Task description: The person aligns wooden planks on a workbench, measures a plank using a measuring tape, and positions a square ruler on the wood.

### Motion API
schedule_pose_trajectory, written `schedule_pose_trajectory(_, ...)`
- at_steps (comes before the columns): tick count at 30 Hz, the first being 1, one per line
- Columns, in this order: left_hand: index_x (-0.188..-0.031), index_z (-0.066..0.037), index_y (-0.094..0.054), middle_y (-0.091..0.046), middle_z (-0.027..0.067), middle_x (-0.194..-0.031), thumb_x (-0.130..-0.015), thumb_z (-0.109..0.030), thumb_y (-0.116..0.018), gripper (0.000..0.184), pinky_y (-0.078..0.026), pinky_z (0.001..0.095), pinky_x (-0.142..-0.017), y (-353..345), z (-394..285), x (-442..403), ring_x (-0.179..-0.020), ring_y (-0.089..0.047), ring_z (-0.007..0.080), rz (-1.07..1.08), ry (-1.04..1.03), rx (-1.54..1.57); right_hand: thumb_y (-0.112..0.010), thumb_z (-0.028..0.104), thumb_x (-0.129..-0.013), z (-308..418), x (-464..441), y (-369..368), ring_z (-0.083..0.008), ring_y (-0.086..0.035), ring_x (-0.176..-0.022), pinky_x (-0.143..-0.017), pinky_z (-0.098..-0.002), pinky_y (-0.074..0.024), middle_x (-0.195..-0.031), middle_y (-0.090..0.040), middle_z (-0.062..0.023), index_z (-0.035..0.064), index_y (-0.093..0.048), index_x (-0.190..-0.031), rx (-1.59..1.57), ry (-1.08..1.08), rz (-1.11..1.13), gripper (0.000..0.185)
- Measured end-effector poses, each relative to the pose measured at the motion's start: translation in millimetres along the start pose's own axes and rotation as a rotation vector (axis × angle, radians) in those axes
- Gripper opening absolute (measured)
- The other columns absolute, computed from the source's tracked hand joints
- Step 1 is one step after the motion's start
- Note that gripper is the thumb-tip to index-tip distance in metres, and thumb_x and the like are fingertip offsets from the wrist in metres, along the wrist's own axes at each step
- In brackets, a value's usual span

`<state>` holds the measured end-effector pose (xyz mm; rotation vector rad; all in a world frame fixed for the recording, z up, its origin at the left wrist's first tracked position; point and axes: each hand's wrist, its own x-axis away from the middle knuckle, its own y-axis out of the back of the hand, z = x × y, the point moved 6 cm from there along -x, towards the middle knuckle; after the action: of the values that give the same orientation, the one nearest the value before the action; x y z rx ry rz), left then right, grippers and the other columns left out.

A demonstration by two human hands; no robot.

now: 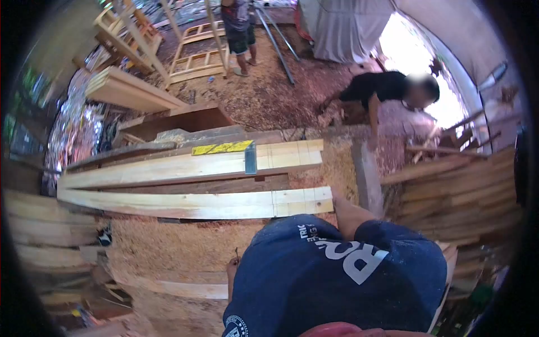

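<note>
My left hand (232, 266) is beside my body at the lower middle, partly hidden by my blue shirt. Its fingers close on a thin dark stick (236, 254), too small to name surely. My right forearm (349, 218) reaches up to the end of the nearer pale board (224, 204). My right hand (336, 196) is at that end, fingers hidden. Farther off lies a second pale board (168, 171). Across it rests a dark flat bar (250, 160), meeting a yellow strip (219, 147) with dark markings, like a carpenter's square. Thin crosswise lines mark both boards near their right ends.
Sawdust (168, 247) covers the surface and floor. Stacked planks (129, 90) and wooden frames (196, 70) stand at upper left. One person (240, 33) stands at the back; another (387, 87) bends over at upper right. Timber (449, 196) is piled on the right.
</note>
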<state>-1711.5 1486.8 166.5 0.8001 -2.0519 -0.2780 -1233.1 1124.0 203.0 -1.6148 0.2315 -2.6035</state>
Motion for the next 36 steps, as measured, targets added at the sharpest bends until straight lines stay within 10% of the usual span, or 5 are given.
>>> schedule_pose_trajectory(8,-0.163,-0.01,-0.035,-0.034,0.023,-0.165,-0.077,-0.017,-0.091,0.103,-0.036,0.0527,-0.123,95,-281,70,-0.152,-0.034,0.0464,-0.417,-0.314,-0.453,-0.039,0.052,-0.111,-2,-5,5,-0.0329,-0.072,-0.088,-0.084,-0.053,-0.0576,-0.102,-0.076,-0.0132,0.0093,-0.071,-0.111,0.004,-0.044,0.013,0.053)
schedule_pose_trajectory(13,-0.163,-0.026,-0.04,-0.035,0.0134,-0.167,-0.081,-0.028,-0.088,0.095,-0.032,0.059,-0.123,80,-403,64,-0.157,-0.032,0.0369,-0.355,-0.643,-0.982,-0.038,0.052,-0.111,-4,-5,3,-0.0325,-0.073,-0.086,-0.083,-0.0529,-0.0574,-0.1,-0.076,-0.0131,0.0092,-0.071,-0.109,0.008,-0.071,0.004,0.054)
schedule_pose_trajectory(27,-0.148,-0.021,-0.056,-0.051,0.0117,-0.155,-0.103,-0.015,-0.055,0.045,-0.028,0.0655,-0.124,43,-416,5,-0.156,-0.035,0.0398,-0.193,-0.694,-1.048,-0.04,0.055,-0.11,1,-52,15,-0.0333,-0.073,-0.086,-0.081,-0.0533,-0.0572,-0.098,-0.077,-0.0138,0.0101,-0.073,-0.106,0.297,0.199,0.013,0.055)
schedule_pose_trajectory(33,-0.146,-0.022,-0.058,-0.051,0.0103,-0.154,-0.104,-0.014,-0.054,0.043,-0.026,0.066,-0.125,43,-416,7,-0.156,-0.034,0.0405,-0.188,-0.695,-0.987,-0.045,0.029,-0.109,15,-24,10,-0.0229,-0.062,-0.066,-0.069,-0.0443,-0.0534,-0.074,-0.065,-0.0058,0.0145,-0.067,-0.085,0.26,0.004,-0.049,0.036)
schedule_pose_trajectory(36,-0.146,-0.021,-0.057,-0.049,0.0104,-0.155,-0.103,-0.013,-0.055,0.043,-0.027,0.0673,-0.125,45,-414,6,-0.156,-0.034,0.0414,-0.18,-0.712,-0.96,-0.049,0.031,-0.107,85,-52,31,-0.0271,-0.067,-0.077,-0.073,-0.0471,-0.0537,-0.078,-0.069,-0.0125,0.009,-0.067,-0.081,1.072,0.558,-0.207,0.038)
